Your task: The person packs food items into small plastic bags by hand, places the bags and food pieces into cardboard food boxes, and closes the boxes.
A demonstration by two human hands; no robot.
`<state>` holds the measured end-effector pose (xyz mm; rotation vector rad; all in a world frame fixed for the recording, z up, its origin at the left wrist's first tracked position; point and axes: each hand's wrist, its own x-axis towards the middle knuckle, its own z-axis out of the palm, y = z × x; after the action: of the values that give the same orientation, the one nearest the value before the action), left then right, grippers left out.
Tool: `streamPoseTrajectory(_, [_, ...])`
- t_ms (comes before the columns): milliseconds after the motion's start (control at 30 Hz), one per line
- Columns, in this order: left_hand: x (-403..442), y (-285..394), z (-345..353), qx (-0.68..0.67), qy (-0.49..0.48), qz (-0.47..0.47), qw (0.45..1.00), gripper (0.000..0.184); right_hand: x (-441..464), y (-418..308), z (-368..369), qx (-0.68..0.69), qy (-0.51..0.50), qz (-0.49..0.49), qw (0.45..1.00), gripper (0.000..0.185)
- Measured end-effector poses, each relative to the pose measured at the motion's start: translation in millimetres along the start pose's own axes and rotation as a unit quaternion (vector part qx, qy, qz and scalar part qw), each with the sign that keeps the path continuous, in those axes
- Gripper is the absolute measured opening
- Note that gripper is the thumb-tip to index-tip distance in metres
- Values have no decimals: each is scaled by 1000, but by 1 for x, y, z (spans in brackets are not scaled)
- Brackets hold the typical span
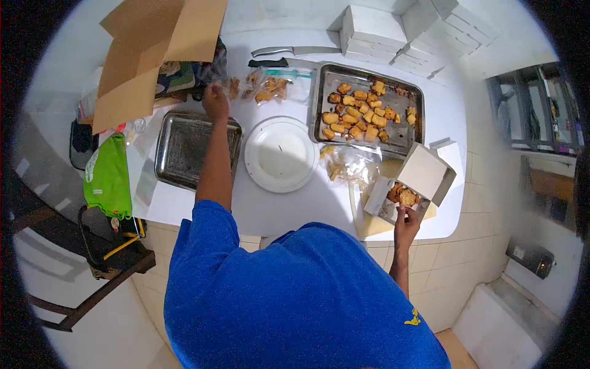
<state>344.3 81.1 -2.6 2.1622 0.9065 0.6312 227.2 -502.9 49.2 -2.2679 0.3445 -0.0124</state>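
Note:
My left hand (215, 101) reaches to the back of the table, fingers closed on what looks like a clear plastic bag (215, 71). Just right of it lie clear bags of browned food pieces (270, 89). My right hand (405, 227) grips the front edge of a small white carton (382, 206) at the table's right front. The carton's lid stands up, and browned pieces (404, 195) sit inside. Behind it, a metal baking tray (420, 132) bears many golden chunks (359, 114). A crumpled clear bag (353, 165) lies between the tray and the carton.
A white round plate (276, 181) stands mid-table, with a dark metal tray (178, 178) to its left. Knives (295, 51) lie at the back near stacked white boxes (372, 31). An opened cardboard box (132, 92) and a green bag (110, 178) are at the left.

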Motion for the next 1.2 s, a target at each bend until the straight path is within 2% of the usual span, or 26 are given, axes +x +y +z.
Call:
streamPoseTrajectory(67, [-3, 0, -17, -138, 86, 71, 984, 34, 6, -7, 7, 22, -18, -36, 999, 24])
streamPoseTrajectory(100, [-8, -1, -27, -200, 68, 62, 975, 33, 7, -19, 10, 35, -29, -54, 997, 23])
streamPoseTrajectory(133, [-14, -2, -38, -260, 51, 54, 963, 32, 7, -33, 10, -31, -37, -86, 995, 19])
streamPoseTrajectory(167, [-22, -1, -51, -321, 35, 46, 945, 32, 10, -47, 16, 3, -65, -115, 991, 18])
streamPoseTrajectory(267, [-94, 70, -93, -395, -10, -68, 916, 28, 18, -76, 47, 104, -151, -205, 961, 16])
streamPoseTrajectory(367, [-165, 87, -112, -356, -91, -66, 928, 29, 6, -135, 69, 168, -228, -291, 914, 22])
streamPoseTrajectory(433, [-210, 81, -107, -364, -115, -73, 921, 28, -2, -166, 82, 186, -249, -353, 882, 37])
streamPoseTrajectory(500, [-253, 84, -102, -396, -143, -85, 903, 27, -17, -178, 102, 264, -307, -246, 881, 39])
streamPoseTrajectory(567, [-293, 95, -97, -452, -170, -100, 870, 25, -12, -166, 120, 319, -434, -216, 815, 38])
streamPoseTrajectory(600, [-310, 100, -95, -448, -172, -101, 871, 22, -14, -161, 121, 342, -494, -199, 774, 38])
streamPoseTrajectory(700, [-350, 104, -93, -428, -173, -109, 880, 14, -22, -137, 108, 334, -552, -121, 754, 25])
streamPoseTrajectory(733, [-361, 99, -91, -414, -174, -111, 887, 12, -27, -127, 105, 314, -542, -126, 769, 17])
streamPoseTrajectory(833, [-384, 75, -81, -385, -223, -155, 882, 18, -35, -71, 117, 302, -513, -125, 794, 16])
streamPoseTrajectory(900, [-398, 60, -68, -366, -248, -188, 877, 20, -42, -56, 112, 302, -505, -40, 808, 20])
streamPoseTrajectory(933, [-406, 56, -61, -380, -230, -208, 872, 23, -45, -49, 112, 301, -494, -1, 816, 20])
streamPoseTrajectory(967, [-410, 48, -54, -354, -225, -181, 889, 23, -48, -43, 114, 300, -483, 36, 822, 21])
streamPoseTrajectory(1033, [-416, 34, -43, -301, -213, -126, 921, 23, -47, -27, 124, 297, -463, -14, 835, 22])
streamPoseTrajectory(1133, [-422, 55, -48, -195, -148, -3, 970, 25, -44, -18, 125, 273, -441, -52, 853, 28])
streamPoseTrajectory(1200, [-421, 56, -51, -184, -187, 34, 964, 22, -42, -16, 122, 261, -431, -86, 860, 32])
